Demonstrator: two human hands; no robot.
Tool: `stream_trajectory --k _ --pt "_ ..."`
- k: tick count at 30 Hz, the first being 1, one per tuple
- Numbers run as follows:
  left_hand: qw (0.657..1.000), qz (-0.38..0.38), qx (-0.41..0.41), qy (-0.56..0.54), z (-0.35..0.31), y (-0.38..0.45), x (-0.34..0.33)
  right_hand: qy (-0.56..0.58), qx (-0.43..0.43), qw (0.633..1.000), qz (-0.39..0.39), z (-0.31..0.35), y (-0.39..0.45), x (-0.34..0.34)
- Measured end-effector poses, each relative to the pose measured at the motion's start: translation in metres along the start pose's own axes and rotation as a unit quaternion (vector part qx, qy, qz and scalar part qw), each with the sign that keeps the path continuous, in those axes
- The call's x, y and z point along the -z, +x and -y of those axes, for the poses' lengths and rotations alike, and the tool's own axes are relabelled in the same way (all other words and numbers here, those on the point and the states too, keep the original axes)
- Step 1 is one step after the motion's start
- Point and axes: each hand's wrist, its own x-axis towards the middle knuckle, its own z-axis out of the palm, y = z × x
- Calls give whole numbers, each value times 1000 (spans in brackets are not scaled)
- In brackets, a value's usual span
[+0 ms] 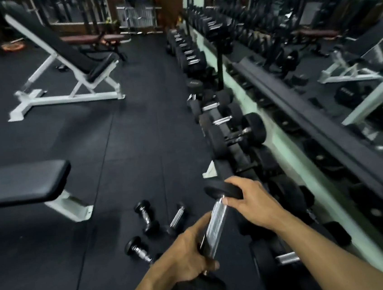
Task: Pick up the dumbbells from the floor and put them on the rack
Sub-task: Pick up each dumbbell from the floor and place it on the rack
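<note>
I hold one black dumbbell with a knurled chrome handle [215,225] in the air, tilted, in front of the dumbbell rack [231,154]. My left hand [187,254] grips the lower end of the handle near the lower head. My right hand [248,200] holds the upper black head, fingers curled over it. Three small dumbbells lie on the black floor to the left: one [146,216], another [177,218] and a third [138,248]. The rack runs along the mirrored wall on the right and carries several black dumbbells.
A flat bench [22,184] stands at the left. An incline bench with a white frame [67,70] stands farther back. The mirror wall [321,84] lines the right side. Black rubber floor [99,225] lies between the benches and the rack.
</note>
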Motion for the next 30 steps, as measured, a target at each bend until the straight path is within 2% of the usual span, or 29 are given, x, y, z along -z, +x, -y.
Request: stream_trajectory --k 7,15,22,30 --pt "995 67 -55 47 -92 90 -66 -2 -48 997 -67 -77 -17 123" --pt "980 168 -87 65 -173 177 -177 -14 -119 984 -130 -186 -70 235" --pt "966 226 -96 82 -218 243 -258 -38 -177 971 -155 -257 -103 301" --pt "956 254 -106 98 -249 301 -289 -29 -211 958 -190 -310 -93 335"
